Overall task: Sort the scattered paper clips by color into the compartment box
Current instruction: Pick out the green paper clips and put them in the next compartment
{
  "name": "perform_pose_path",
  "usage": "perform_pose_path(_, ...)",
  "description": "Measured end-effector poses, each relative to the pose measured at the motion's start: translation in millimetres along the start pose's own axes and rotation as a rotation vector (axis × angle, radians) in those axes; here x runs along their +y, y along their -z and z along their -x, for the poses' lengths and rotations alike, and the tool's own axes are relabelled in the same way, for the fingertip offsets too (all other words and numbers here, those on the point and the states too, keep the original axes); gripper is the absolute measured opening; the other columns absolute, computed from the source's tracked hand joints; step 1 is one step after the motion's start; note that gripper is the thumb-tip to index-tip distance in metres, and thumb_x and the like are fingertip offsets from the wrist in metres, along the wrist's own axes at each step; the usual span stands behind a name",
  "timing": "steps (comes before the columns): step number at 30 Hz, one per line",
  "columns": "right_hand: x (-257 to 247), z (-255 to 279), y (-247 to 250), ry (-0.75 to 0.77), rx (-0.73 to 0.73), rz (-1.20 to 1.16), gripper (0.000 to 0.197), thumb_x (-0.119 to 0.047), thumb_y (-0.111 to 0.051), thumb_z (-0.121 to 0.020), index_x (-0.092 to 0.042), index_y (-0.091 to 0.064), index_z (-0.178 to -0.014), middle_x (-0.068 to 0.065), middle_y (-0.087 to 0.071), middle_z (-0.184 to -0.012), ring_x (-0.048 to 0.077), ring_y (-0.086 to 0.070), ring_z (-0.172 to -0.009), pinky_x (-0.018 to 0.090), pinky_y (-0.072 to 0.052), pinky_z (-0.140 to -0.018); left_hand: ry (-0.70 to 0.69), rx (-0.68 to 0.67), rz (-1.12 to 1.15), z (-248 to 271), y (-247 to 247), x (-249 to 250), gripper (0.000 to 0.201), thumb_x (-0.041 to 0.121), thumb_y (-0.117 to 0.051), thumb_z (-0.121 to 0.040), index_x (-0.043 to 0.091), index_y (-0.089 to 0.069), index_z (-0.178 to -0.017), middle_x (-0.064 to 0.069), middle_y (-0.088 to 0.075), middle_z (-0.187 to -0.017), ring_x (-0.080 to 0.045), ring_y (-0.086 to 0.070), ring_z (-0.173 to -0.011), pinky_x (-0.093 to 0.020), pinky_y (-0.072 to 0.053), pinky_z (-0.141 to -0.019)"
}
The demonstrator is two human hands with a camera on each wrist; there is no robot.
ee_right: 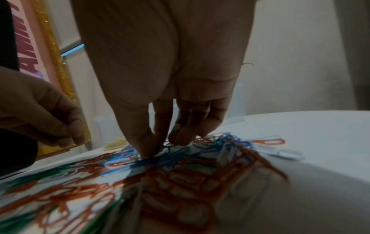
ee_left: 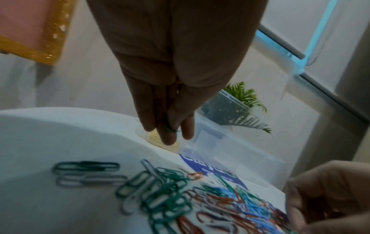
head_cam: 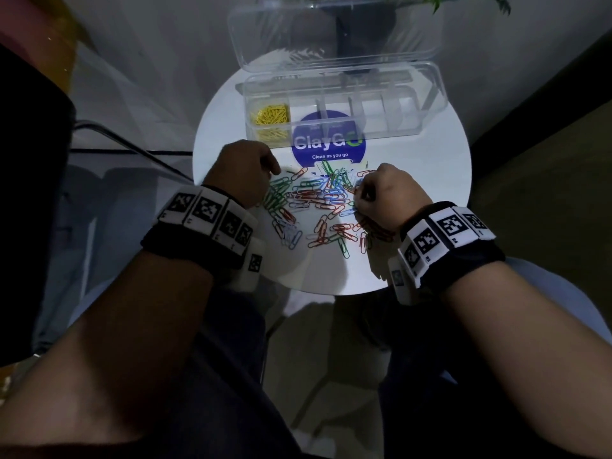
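Green, red, blue and white paper clips (head_cam: 314, 207) lie in a loose pile on the round white table (head_cam: 430, 180). Behind them stands the clear compartment box (head_cam: 334, 111), with yellow clips (head_cam: 271, 115) in its leftmost compartment. My left hand (head_cam: 265, 170) hovers over the pile's left edge. In the left wrist view this left hand (ee_left: 170, 131) pinches a green clip (ee_left: 169, 129) between its fingers. My right hand (head_cam: 359, 193) is down in the pile's right side. In the right wrist view the right hand (ee_right: 152, 152) pinches thumb and forefinger on a blue clip (ee_right: 148, 161).
A round blue sticker (head_cam: 328, 144) on the table lies partly under the box. The box's open lid (head_cam: 334, 31) stands up behind it, with a green plant (ee_left: 244, 95) beyond. The table's near edge (head_cam: 314, 289) sits just past my wrists.
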State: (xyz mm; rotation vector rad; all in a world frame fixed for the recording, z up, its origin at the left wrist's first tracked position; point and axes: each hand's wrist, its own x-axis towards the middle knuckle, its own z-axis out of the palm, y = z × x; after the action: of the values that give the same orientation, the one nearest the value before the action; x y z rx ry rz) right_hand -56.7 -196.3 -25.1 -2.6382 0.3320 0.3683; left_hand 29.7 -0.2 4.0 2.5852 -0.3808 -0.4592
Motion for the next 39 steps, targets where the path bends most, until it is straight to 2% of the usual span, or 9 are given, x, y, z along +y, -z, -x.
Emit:
perform_pose_path(4, -1, 1, 1, 0.055, 0.090, -0.166, 0.014, -0.017, -0.054, -0.087, -0.008, -0.065, -0.085, 0.010, -0.065, -0.087, 0.023, -0.058, -0.078, 0.023, -0.037, -0.068, 0.019, -0.009, -0.039, -2, -1, -5, 0.022, 0.010, -0.054, -0.089, 0.014, -0.070, -0.104, -0.007, -0.065, -0.117, -0.022, -0.059, -0.107, -0.029, -0.042, -0.095)
perform_pose_path(8, -12, 1, 4, 0.123, 0.123, -0.304, 0.007, -0.010, -0.056, -0.086, -0.012, -0.059, -0.092, 0.000, -0.062, -0.078, 0.016, -0.054, -0.066, 0.020, -0.038, -0.062, -0.004, -0.133, -0.184, 0, -5, -4, 0.016, 0.025, -0.064, -0.083, 0.018, -0.069, -0.097, -0.004, -0.064, -0.109, -0.021, -0.058, -0.100, -0.034, -0.046, -0.089)
perform_pose_path(13, -31, -5, 3, 0.269, 0.010, -0.227, 0.024, -0.001, -0.054, -0.085, -0.011, -0.071, -0.099, 0.009, -0.067, -0.102, 0.022, -0.060, -0.092, 0.023, -0.041, -0.082, 0.070, -0.191, -0.299, 3, -7, -9, 0.023, 0.033, -0.070, -0.078, 0.015, -0.068, -0.093, -0.003, -0.066, -0.101, -0.021, -0.060, -0.093, -0.034, -0.050, -0.084)
perform_pose_path(17, -47, -13, -4, 0.322, -0.123, -0.060, 0.026, -0.010, -0.057, -0.087, -0.017, -0.069, -0.109, 0.011, -0.064, -0.111, 0.028, -0.059, -0.103, 0.030, -0.043, -0.087, 0.038, -0.190, -0.268, 4, -10, -10, 0.016, 0.024, -0.066, -0.082, 0.014, -0.069, -0.094, -0.008, -0.064, -0.106, -0.024, -0.059, -0.098, -0.036, -0.049, -0.089)
perform_pose_path(23, -42, -17, -5, 0.088, -0.056, 0.032, 0.023, -0.016, -0.055, -0.087, -0.023, -0.070, -0.102, 0.004, -0.063, -0.115, 0.025, -0.058, -0.107, 0.029, -0.044, -0.087, 0.020, -0.182, -0.072, 1, -4, -19, 0.018, 0.022, -0.063, -0.086, 0.011, -0.071, -0.098, -0.009, -0.067, -0.108, -0.022, -0.059, -0.100, -0.026, -0.041, -0.085)
perform_pose_path(27, -49, -18, -4, 0.147, 0.018, -0.096, 0.018, -0.022, -0.060, -0.086, -0.017, -0.072, -0.099, 0.004, -0.065, -0.106, 0.022, -0.060, -0.096, 0.025, -0.041, -0.079, 0.008, -0.175, 0.062, -1, 0, -24, 0.019, 0.019, -0.063, -0.086, 0.007, -0.071, -0.097, -0.010, -0.070, -0.098, -0.017, -0.060, -0.085, -0.022, -0.041, -0.077)
perform_pose_path(31, -65, -19, -6, 0.162, -0.030, -0.311, 0.028, -0.027, -0.073, -0.077, -0.015, -0.070, -0.103, -0.001, -0.063, -0.098, 0.009, -0.055, -0.085, 0.021, -0.043, -0.080, -0.004, -0.199, 0.176, 0, 3, -24, 0.015, 0.018, -0.063, -0.086, 0.010, -0.071, -0.095, -0.003, -0.065, -0.080, -0.002, -0.051, -0.058, -0.015, -0.040, -0.059)
perform_pose_path(35, -70, -20, -8, 0.167, -0.044, -0.413, 0.018, -0.014, -0.072, -0.077, -0.015, -0.073, -0.095, 0.000, -0.066, -0.086, -0.001, -0.054, -0.062, 0.006, -0.040, -0.060, -0.013, -0.249, 0.261, 0, 8, -23, 0.014, 0.017, -0.061, -0.088, 0.013, -0.070, -0.097, 0.001, -0.064, -0.077, 0.000, -0.051, -0.059, -0.013, -0.041, -0.062)
perform_pose_path(39, -69, -22, -8, 0.129, -0.003, -0.442, 0.010, -0.010, -0.066, -0.079, -0.012, -0.074, -0.086, 0.001, -0.067, -0.076, -0.004, -0.053, -0.054, 0.003, -0.040, -0.058, 0.002, -0.297, 0.378, 1, 11, -23, 0.010, 0.016, -0.062, -0.088, 0.014, -0.069, -0.095, -0.001, -0.067, -0.078, -0.005, -0.058, -0.066, -0.020, -0.049, -0.074)
